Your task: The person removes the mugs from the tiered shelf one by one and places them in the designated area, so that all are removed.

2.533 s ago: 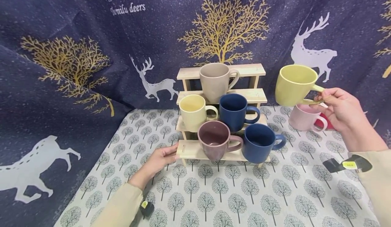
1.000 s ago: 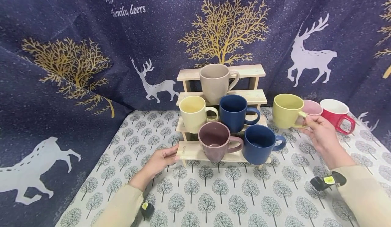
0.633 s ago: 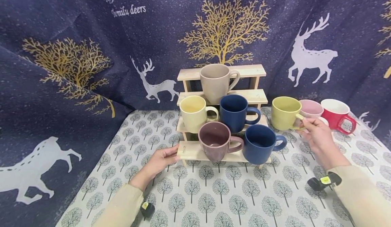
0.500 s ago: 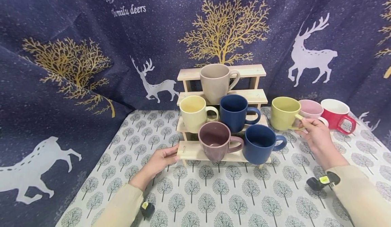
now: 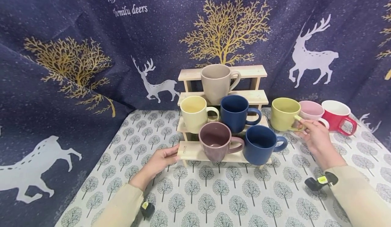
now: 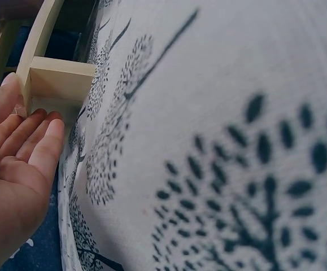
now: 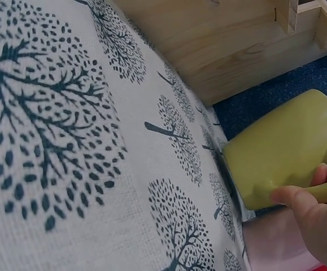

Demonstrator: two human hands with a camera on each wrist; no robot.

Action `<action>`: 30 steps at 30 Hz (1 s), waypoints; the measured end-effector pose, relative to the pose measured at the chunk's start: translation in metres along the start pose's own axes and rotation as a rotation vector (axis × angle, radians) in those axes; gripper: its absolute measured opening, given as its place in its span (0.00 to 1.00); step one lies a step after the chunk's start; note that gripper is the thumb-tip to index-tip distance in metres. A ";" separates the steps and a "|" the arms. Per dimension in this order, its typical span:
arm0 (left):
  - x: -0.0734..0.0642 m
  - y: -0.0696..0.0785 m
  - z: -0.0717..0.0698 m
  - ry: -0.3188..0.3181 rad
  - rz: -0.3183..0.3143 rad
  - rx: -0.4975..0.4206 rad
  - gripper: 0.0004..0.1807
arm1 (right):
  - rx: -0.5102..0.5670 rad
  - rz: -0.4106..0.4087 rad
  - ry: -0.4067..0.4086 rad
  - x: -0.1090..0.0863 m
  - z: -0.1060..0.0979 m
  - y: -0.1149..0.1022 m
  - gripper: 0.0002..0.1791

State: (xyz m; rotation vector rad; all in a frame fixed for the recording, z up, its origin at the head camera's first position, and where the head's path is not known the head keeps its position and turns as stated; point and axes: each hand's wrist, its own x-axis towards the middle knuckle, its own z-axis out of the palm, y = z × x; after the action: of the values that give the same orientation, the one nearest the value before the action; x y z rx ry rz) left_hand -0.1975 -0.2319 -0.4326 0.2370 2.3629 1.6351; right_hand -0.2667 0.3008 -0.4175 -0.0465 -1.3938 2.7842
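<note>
My right hand [image 5: 316, 139] pinches the handle of a yellow-green mug [image 5: 284, 114], which stands upright right of the wooden tiered stand [image 5: 248, 72]. In the right wrist view, thumb and fingers close round the handle of that green mug [image 7: 287, 149], its base close to the cloth. At the lowest tier's left end, my left hand [image 5: 159, 161] holds the board between thumb and fingers. The stand carries a beige mug [image 5: 215, 84], a pale yellow mug [image 5: 193, 115], a purple mug [image 5: 213, 142] and two navy mugs [image 5: 233, 115].
A pink mug [image 5: 310, 109] stands just behind my right hand, partly hidden, with a red mug [image 5: 333, 118] with white interior beside it. A tree-patterned cloth [image 5: 226, 200] covers the table. A dark blue curtain [image 5: 165, 23] with deer hangs behind.
My right hand has brought the green mug down and left, from the air in front of the pink mug to beside the stand. Lately it barely moves. My left hand stays put.
</note>
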 end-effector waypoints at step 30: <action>-0.002 0.005 0.002 0.020 -0.028 0.020 0.33 | 0.076 -0.008 -0.033 0.000 -0.006 0.007 0.20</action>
State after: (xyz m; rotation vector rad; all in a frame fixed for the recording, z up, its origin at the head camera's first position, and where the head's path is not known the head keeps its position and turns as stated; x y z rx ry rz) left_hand -0.1947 -0.2286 -0.4288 0.1916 2.3873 1.6097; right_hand -0.2664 0.3015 -0.4269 0.0058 -1.2909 2.8411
